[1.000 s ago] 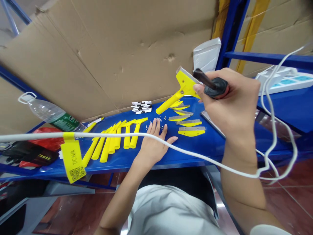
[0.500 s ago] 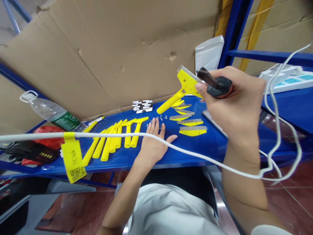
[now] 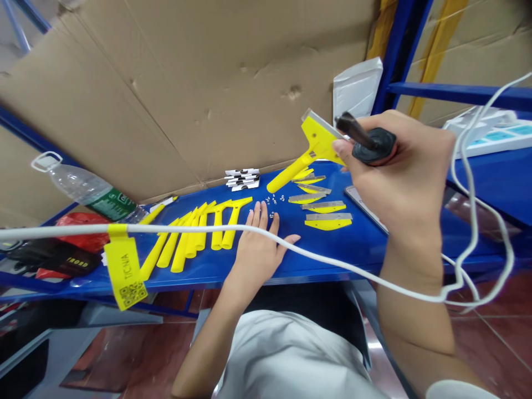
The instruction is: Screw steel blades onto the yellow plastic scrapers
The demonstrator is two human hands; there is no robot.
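My right hand (image 3: 403, 160) is raised over the shelf, closed around a screwdriver with a dark handle (image 3: 376, 147). Its thumb and fingers also pinch the head of a yellow scraper (image 3: 318, 138), whose metal blade faces up and whose handle slants down to the left. My left hand (image 3: 260, 244) lies flat on the blue shelf top (image 3: 324, 255), fingers spread, close to several tiny whitish parts (image 3: 274, 200). Left of it lies a row of yellow scraper handles (image 3: 193, 235). To its right, yellow blade covers with metal blades (image 3: 327, 223) lie in a column.
A white cable (image 3: 324, 264) with a yellow tag (image 3: 126, 271) crosses in front of my hands. At left are a plastic bottle (image 3: 89, 191) and a black tool (image 3: 54, 257). White packets (image 3: 242, 179) lie against the cardboard (image 3: 208, 83). A phone-like device (image 3: 361, 205) lies by my right forearm.
My left hand has shifted very slightly toward me and left, showing more of the tiny parts. The right hand, scraper and screwdriver have hardly moved.
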